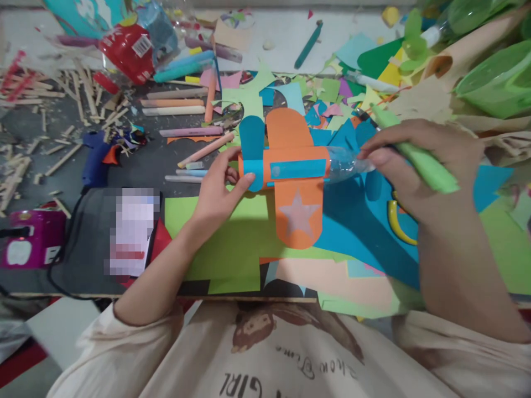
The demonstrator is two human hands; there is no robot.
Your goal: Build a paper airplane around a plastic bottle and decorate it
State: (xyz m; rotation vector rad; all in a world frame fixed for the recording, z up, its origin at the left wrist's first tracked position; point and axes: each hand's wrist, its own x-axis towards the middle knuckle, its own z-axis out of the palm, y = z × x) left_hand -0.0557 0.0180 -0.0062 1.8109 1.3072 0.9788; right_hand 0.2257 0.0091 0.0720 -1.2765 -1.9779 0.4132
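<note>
An orange and blue paper-covered plastic bottle shaped like a toy plane [298, 166] lies sideways in front of me. Its lower wing bears a silver star [297, 212]. My left hand [222, 188] grips the plane's left end, thumb on the blue paper and fingers behind. At the right, the clear bottle neck [346, 163] shows bare plastic, and the fingertips of my right hand [398, 160] are pinched at its tip. A light green marker [418, 152] rests in that same hand, held across the palm.
A phone [135, 232], a purple box [33, 237] and a blue glue gun [95, 157] are at the left. Markers [174, 103], wooden sticks [25, 88] and paper scraps [327, 91] lie behind. Yellow-handled scissors [400, 224] sit near my right wrist; green paper [224, 243] lies in front.
</note>
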